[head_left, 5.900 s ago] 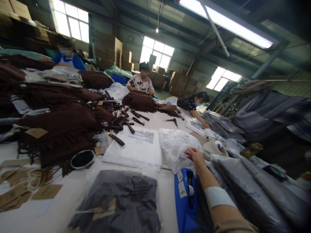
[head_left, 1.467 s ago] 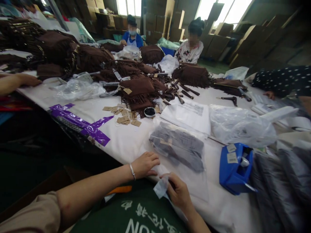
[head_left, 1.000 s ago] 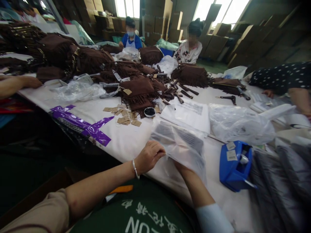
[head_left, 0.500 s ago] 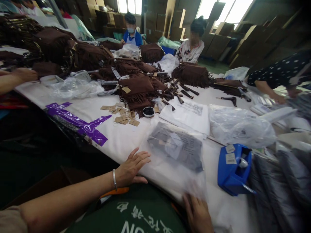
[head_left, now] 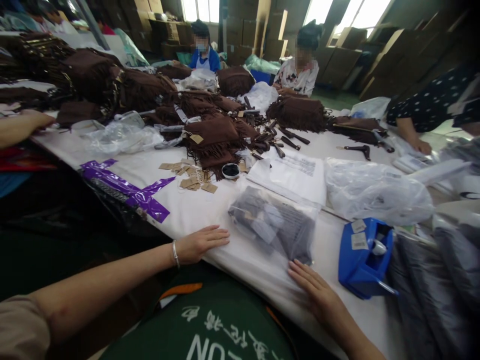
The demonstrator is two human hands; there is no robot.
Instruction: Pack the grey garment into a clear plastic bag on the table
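Both hands now flat and empty on the worktop (head_left: 210,210), fingers spread, nothing gripped. Left hand (head_left: 198,243) palm-down at the near edge, bracelet on the wrist, just short of the clear bag's (head_left: 275,227) left side. Right hand (head_left: 317,290) palm-down at the bag's near right corner, fingertips at or on the plastic edge; can't tell which.

Change: a second ago the left hand was pinching the bag's mouth and the right was under the lifted plastic, and before that the right hand held a small pale slip. Now the bag lies flat between the hands, at 12 o'clock from the body, dark folded fabric and a pale slip showing inside. Reads as loading done, bag being pressed down and smoothed.

Outward: blue tape dispenser (head_left: 365,257) at 2 o'clock, just beside the bag. White printed sheets (head_left: 292,175) behind the bag, crumpled plastic bags (head_left: 375,192) to their right. Small round black lid (head_left: 230,171) and loose brown paper tags (head_left: 193,179) at 11 o'clock, purple tape strips (head_left: 123,187) at 10 o'clock. Brown fringed pieces (head_left: 215,140) piled across the far half.

Room: warehouse, stacked cartons (head_left: 247,30), bright windows. Other people at work on the far and right sides; another person's hand (head_left: 35,120) at far left.
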